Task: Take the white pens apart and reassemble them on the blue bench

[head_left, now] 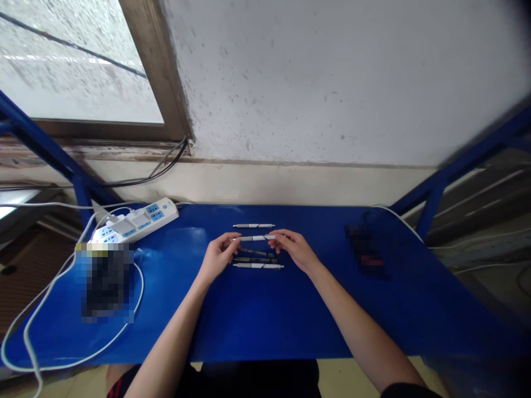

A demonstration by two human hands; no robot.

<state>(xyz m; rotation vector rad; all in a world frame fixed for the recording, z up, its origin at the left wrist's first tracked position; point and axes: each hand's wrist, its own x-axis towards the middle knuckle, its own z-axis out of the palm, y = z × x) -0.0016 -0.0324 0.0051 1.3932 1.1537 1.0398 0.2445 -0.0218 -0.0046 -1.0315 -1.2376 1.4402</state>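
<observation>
White pen [258, 238] pinched at its two ends by the left hand [219, 255] and right hand [296, 251].
Each end is gripped between thumb and fingertips, and the pen is held crosswise over the blue desk [269, 320]. Just beyond, another white pen [254, 225] is laid parallel; nearer, dark pens [255, 260], their number hard to tell, are grouped beside a third white pen [258, 266]. Farther left, a white power strip [166, 208] is set down.
</observation>
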